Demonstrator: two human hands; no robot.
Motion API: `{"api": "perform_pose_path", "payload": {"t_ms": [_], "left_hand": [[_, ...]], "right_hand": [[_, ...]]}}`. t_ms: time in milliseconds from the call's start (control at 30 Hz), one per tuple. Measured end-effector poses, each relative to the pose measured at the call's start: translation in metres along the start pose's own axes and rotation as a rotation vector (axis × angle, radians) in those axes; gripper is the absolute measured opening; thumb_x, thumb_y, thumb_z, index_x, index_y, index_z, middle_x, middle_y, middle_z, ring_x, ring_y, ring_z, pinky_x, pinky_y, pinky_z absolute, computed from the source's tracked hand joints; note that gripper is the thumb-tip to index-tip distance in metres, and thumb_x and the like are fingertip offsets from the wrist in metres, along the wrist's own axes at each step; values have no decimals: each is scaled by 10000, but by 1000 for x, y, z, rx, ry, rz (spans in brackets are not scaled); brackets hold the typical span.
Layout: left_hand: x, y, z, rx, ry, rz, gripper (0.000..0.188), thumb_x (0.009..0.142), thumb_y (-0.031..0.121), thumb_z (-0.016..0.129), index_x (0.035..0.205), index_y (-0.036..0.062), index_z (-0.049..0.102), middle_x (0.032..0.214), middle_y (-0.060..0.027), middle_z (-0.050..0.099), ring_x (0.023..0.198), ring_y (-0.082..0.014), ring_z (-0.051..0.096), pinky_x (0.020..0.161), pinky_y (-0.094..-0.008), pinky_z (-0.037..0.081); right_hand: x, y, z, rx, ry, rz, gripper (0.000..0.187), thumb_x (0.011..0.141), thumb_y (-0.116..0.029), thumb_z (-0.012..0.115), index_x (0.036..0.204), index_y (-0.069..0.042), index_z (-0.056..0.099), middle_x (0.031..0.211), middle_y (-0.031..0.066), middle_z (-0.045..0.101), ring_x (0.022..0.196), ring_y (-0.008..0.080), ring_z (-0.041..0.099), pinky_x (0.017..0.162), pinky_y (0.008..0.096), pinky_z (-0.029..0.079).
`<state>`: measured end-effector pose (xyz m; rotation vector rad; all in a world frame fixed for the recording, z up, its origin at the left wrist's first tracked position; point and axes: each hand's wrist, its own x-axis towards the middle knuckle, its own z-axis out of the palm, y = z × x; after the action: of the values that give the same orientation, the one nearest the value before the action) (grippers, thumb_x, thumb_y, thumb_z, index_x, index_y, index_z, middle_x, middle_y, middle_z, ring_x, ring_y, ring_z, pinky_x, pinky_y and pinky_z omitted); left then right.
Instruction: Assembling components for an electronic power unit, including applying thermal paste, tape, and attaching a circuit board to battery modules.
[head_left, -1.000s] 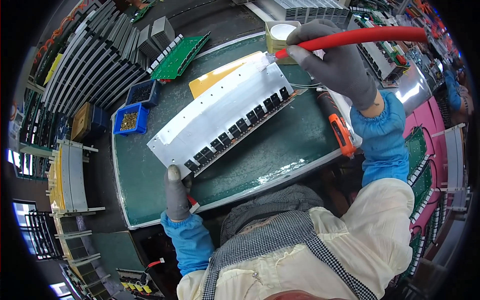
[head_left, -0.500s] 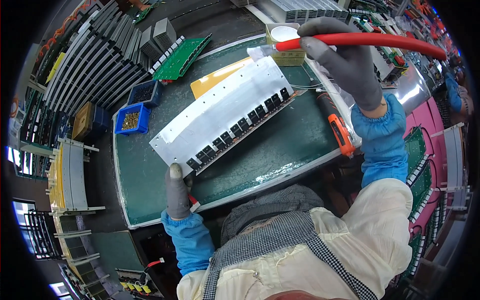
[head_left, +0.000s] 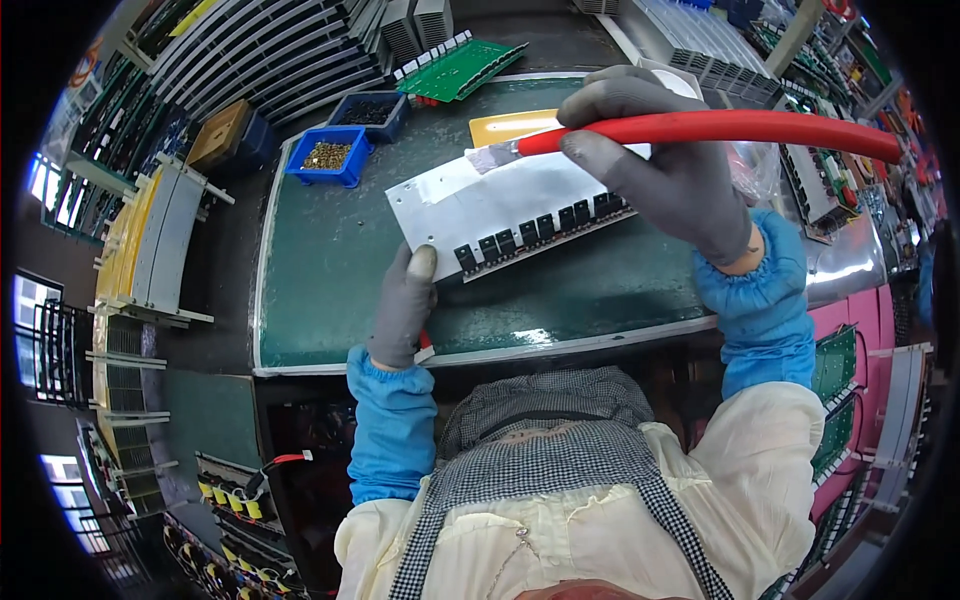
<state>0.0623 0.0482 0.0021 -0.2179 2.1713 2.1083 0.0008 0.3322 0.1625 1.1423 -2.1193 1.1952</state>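
Note:
My right hand, in a grey glove, is closed around a brush with a long red handle. Its white-coated tip rests on, or just above, the upper face of a silvery metal plate. My left hand, gloved too, pinches the plate's near left corner, thumb on top. Along the plate's near edge runs a row of black components on a thin strip. The far right end of the plate is hidden behind my right hand. A red wire end shows beside my left hand.
A blue bin of brass-coloured screws and a darker bin of black parts stand on the green table. Behind lie a green circuit board and stacked metal fins. A yellow sheet lies beyond the plate.
The brush has moved from the plate's far right end leftward to its far left part. The whole view has shifted too. My left hand still holds the same corner.

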Motion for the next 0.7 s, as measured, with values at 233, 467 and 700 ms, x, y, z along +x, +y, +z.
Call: {"api": "perform_pose_path", "payload": {"t_ms": [233, 467, 700], "left_hand": [[-1, 1, 1, -17, 13, 67, 809, 892, 624, 601, 1380, -14, 503, 971, -19, 622, 670, -45, 427, 570, -215, 353], [-2, 5, 1, 11, 2, 13, 830, 887, 645, 596, 1381, -16, 501, 953, -20, 609, 665, -46, 421, 563, -214, 350], [-1, 3, 2, -4, 21, 19, 847, 877, 672, 592, 1379, -5, 505, 911, -9, 589, 640, -44, 429, 543, -219, 361]], "right_hand": [[15, -9, 31, -55, -34, -72, 181, 868, -205, 727, 945, -43, 697, 780, 61, 672, 691, 164, 653, 628, 307, 524], [10, -1, 40, -76, 3, 10, 176, 852, -225, 726, 900, -56, 708, 768, 76, 676, 707, 201, 654, 642, 328, 522], [1, 15, 11, -292, 32, -45, 174, 844, -206, 714, 913, -46, 706, 759, 90, 676, 691, 205, 661, 632, 323, 526]]}}
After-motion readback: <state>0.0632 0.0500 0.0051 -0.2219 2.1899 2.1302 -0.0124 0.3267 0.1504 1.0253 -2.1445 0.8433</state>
